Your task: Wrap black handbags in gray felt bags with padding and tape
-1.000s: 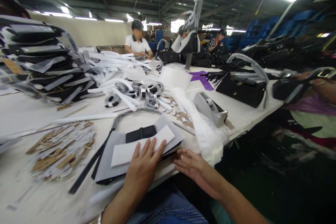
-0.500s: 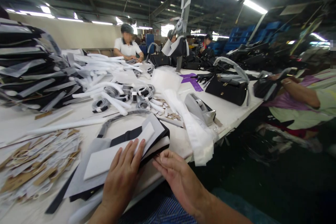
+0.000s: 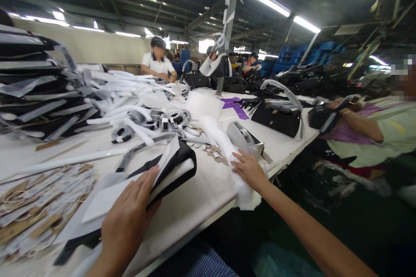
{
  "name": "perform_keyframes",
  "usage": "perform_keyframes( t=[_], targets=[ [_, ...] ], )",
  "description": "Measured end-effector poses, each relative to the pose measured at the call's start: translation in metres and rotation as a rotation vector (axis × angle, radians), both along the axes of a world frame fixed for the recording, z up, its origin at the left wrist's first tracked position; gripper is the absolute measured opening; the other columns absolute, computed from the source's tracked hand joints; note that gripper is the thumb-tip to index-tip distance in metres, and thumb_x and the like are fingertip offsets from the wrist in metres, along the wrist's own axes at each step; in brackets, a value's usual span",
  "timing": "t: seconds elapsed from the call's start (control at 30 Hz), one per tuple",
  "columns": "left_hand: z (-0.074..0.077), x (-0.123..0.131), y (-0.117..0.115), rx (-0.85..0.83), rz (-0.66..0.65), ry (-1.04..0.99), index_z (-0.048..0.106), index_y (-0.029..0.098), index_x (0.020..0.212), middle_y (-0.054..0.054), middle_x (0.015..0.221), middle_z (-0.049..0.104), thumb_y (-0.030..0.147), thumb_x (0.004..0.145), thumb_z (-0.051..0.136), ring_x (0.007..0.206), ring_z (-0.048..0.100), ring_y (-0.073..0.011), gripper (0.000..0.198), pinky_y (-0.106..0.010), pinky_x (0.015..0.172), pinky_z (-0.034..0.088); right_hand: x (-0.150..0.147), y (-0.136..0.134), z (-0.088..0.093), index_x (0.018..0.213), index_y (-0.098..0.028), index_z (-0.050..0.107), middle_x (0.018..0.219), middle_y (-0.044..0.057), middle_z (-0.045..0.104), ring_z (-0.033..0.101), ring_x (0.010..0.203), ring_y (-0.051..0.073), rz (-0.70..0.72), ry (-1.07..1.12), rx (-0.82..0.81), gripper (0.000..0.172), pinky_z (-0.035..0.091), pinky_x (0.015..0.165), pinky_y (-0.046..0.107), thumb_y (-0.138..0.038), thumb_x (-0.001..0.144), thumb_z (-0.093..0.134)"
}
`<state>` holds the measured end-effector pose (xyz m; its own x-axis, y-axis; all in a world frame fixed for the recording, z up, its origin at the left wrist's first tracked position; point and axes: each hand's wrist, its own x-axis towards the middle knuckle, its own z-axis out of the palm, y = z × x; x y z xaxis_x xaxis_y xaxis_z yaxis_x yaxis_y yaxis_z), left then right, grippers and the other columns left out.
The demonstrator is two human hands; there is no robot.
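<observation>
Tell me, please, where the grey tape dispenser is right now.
In the head view, the grey tape dispenser sits right of centre on the table, just beyond the right hand and beside the long white strip.

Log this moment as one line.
left hand: on white sheet atop black bag | right hand: spread over white wrap, contact unclear | tape dispenser: beside wrap | tags: heaped on table

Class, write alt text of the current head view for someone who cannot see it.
A person's left hand rests on a white sheet atop a black bag; their right hand is at white wrapping beside a grey tape dispenser. Paper tags lie on the table.
</observation>
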<state>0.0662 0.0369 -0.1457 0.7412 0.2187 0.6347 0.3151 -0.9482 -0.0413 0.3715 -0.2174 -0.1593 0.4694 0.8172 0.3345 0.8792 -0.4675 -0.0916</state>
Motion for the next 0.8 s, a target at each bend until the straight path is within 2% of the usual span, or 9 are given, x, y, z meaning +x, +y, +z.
perform_keyframes(
  t=[0.13, 0.2, 0.3, 0.37, 0.47, 0.53, 0.63, 0.73, 0.8],
  targets=[
    [-0.003, 0.0, 0.002, -0.005, 0.0, 0.003, 0.027, 0.016, 0.152, -0.013, 0.133, 0.059, 0.033, 0.099, 0.038, 0.116, 0.06, -0.0278, 0.057, -0.04, 0.103, 0.045, 0.006, 0.007, 0.005, 0.092, -0.027, 0.077, 0.122, 0.004, 0.07, 0.056, 0.126, 0.031, 0.002, 0.035, 0.103, 0.017, 0.031, 0.112, 0.063, -0.021, 0.093, 0.061],
    [-0.002, 0.001, 0.003, -0.025, 0.007, 0.001, 0.026, 0.017, 0.153, -0.012, 0.134, 0.058, 0.034, 0.098, 0.038, 0.116, 0.06, -0.0277, 0.058, -0.04, 0.103, 0.045, -0.001, 0.013, 0.011, 0.099, -0.026, 0.076, 0.121, 0.005, 0.07, 0.059, 0.123, 0.03, -0.028, 0.047, 0.18, 0.02, 0.033, 0.112, 0.062, -0.025, 0.096, 0.057],
    [0.0, 0.001, 0.005, -0.062, 0.028, -0.002, 0.025, 0.019, 0.153, -0.012, 0.134, 0.058, 0.033, 0.097, 0.04, 0.117, 0.06, -0.0276, 0.06, -0.039, 0.101, 0.047, -0.03, 0.023, 0.024, 0.113, -0.024, 0.073, 0.121, 0.005, 0.071, 0.063, 0.119, 0.024, -0.013, 0.203, 0.323, 0.026, 0.043, 0.109, 0.048, -0.034, 0.099, 0.053],
    [0.001, 0.001, 0.007, -0.077, 0.045, -0.003, 0.024, 0.019, 0.154, -0.012, 0.134, 0.058, 0.032, 0.096, 0.042, 0.116, 0.06, -0.0278, 0.062, -0.039, 0.1, 0.048, -0.059, 0.027, 0.034, 0.113, -0.026, 0.074, 0.12, 0.003, 0.071, 0.065, 0.115, 0.022, 0.112, 0.481, 0.37, 0.028, 0.049, 0.104, 0.039, -0.039, 0.098, 0.055],
    [0.001, 0.0, 0.009, -0.066, 0.064, -0.006, 0.024, 0.02, 0.153, -0.012, 0.133, 0.059, 0.03, 0.095, 0.045, 0.114, 0.062, -0.0279, 0.063, -0.039, 0.099, 0.049, -0.098, 0.03, 0.041, 0.106, -0.027, 0.077, 0.113, 0.001, 0.074, 0.069, 0.106, 0.022, 0.419, 0.902, 0.164, 0.023, 0.053, 0.097, 0.034, -0.039, 0.094, 0.061],
    [0.001, -0.001, 0.008, -0.056, 0.067, -0.004, 0.026, 0.019, 0.153, -0.012, 0.131, 0.061, 0.029, 0.094, 0.047, 0.113, 0.063, -0.0278, 0.063, -0.039, 0.098, 0.049, -0.11, 0.032, 0.036, 0.103, -0.026, 0.078, 0.105, 0.002, 0.076, 0.071, 0.098, 0.023, 0.468, 0.993, 0.061, 0.024, 0.056, 0.09, 0.034, -0.04, 0.094, 0.06],
    [0.002, -0.001, 0.006, -0.072, 0.065, -0.003, 0.028, 0.018, 0.151, -0.012, 0.131, 0.061, 0.026, 0.094, 0.048, 0.113, 0.063, -0.0273, 0.061, -0.039, 0.099, 0.049, -0.113, 0.045, 0.012, 0.11, -0.023, 0.075, 0.113, 0.007, 0.073, 0.067, 0.108, 0.026, 0.227, 0.773, 0.249, 0.032, 0.052, 0.098, 0.042, -0.039, 0.099, 0.051],
    [0.003, -0.001, 0.003, -0.082, 0.064, -0.012, 0.03, 0.018, 0.151, -0.012, 0.132, 0.061, 0.025, 0.094, 0.049, 0.115, 0.062, -0.0273, 0.06, -0.039, 0.101, 0.048, -0.112, 0.066, -0.015, 0.138, -0.016, 0.057, 0.147, 0.017, 0.048, 0.042, 0.138, 0.034, 0.042, 0.518, 0.267, 0.051, 0.032, 0.115, 0.055, -0.04, 0.092, 0.06],
    [0.003, -0.001, 0.003, -0.087, 0.063, -0.01, 0.03, 0.018, 0.151, -0.012, 0.133, 0.06, 0.025, 0.094, 0.05, 0.116, 0.061, -0.0273, 0.061, -0.039, 0.101, 0.048, -0.115, 0.083, -0.025, 0.145, -0.012, 0.048, 0.155, 0.021, 0.035, 0.026, 0.145, 0.039, 0.083, 0.491, 0.133, 0.072, 0.02, 0.118, 0.061, -0.044, 0.084, 0.07]
  ],
)
